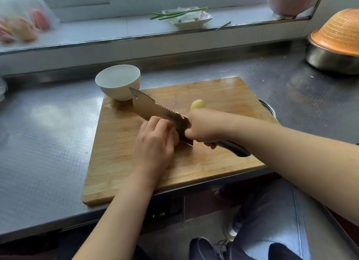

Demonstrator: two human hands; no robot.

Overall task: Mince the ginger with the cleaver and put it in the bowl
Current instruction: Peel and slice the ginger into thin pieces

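A piece of peeled yellow ginger [176, 140] lies near the middle of the wooden cutting board [213, 158], mostly hidden under the left hand [155, 141], whose fingers curl down over it and hold it in place; only a small yellow edge shows beside the blade; the cleaver [155, 109] stands on its edge across the board, its tip pointing toward the far left corner, its back notched and toothed, its blade just beside the left fingers and against the ginger; the right hand [202, 127] has its grip clamped round the dark handle [235, 148], whose end sticks out behind the fist; a second yellow piece [198, 104] lies on the board just beyond the right hand; a white bowl [118, 81] sits at the far left corner of the board, close to the cleaver's tip; the board rests on a grey metal table [48, 133]; at the far right of the table an orange strainer [339, 33] lies upside down on a steel basin [328, 60]; on the window ledge behind, a white dish [191, 19] holds green onions [174, 13]; a plastic bag [21, 16] sits blurred at the far left.
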